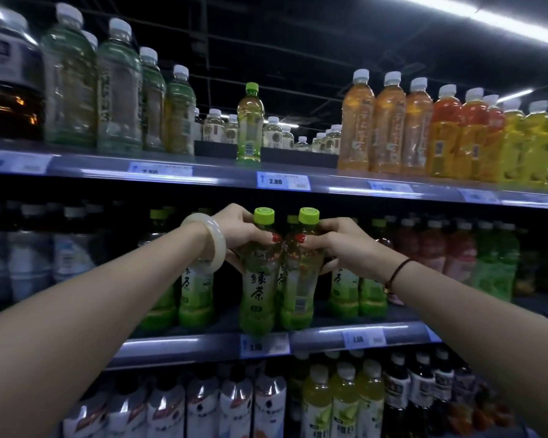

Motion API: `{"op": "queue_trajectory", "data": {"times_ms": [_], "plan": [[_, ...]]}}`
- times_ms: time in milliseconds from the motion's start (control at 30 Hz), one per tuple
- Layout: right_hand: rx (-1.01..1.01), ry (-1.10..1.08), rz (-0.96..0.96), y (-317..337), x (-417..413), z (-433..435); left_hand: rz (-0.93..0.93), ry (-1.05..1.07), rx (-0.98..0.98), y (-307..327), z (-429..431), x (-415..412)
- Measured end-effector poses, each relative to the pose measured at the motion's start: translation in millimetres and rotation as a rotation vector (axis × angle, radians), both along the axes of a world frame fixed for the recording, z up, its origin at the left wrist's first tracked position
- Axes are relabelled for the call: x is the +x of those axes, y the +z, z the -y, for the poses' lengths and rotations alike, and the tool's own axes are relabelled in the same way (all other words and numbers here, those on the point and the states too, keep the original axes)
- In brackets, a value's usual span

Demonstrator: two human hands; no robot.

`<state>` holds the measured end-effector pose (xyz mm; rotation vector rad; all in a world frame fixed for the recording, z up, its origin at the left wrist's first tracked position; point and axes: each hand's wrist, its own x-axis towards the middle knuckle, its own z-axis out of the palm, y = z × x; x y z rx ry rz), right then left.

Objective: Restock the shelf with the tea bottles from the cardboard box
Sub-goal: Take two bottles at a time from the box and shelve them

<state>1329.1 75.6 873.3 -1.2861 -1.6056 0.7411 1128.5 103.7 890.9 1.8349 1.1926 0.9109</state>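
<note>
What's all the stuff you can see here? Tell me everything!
left tea bottle: one, green, lime cap, front of middle shelf
right tea bottle: one, green, lime cap, beside it
shelved green tea bottles: several, green, middle shelf
lone bottle: one, pale green, lime cap, centre of top shelf
orange and yellow bottles: a row, white caps, top shelf right
pale bottles: a row, white caps, top shelf left
red bottles: several, middle shelf right
silver bottles: several, below middle shelf
price tags: several, white and blue, shelf edges
bangle: one, pale, left wrist
cord: one, dark, right wrist
left hand: grips left tea bottle
right hand: grips right tea bottle
</note>
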Motion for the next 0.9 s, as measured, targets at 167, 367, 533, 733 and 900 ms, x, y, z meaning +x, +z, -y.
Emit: {"op": "queue_trajectory", "data": {"times_ms": [167, 367, 533, 733, 900], "plan": [[0.04, -0.009, -0.029, -2.9, 1.7, -13.8, -0.007, 0.002, 0.027, 2.2, -13.8, 1.0], [0.047, -0.019, -0.016, -5.5, 3.5, -36.8, 0.004, 0.024, 0.044, -5.7, -34.9, 7.6], [0.033, -0.015, -0.038, -12.1, 10.0, -56.9, 0.001, 0.038, 0.042, -13.9, -53.9, 14.0], [-0.026, -0.034, -0.098, -26.9, 17.2, -80.7, 0.005, 0.172, 0.015, -31.8, -78.8, 18.3], [0.008, -0.078, -0.161, -52.1, 13.7, -90.6, 0.076, 0.273, 0.082, -61.2, -89.5, 21.0]]}}
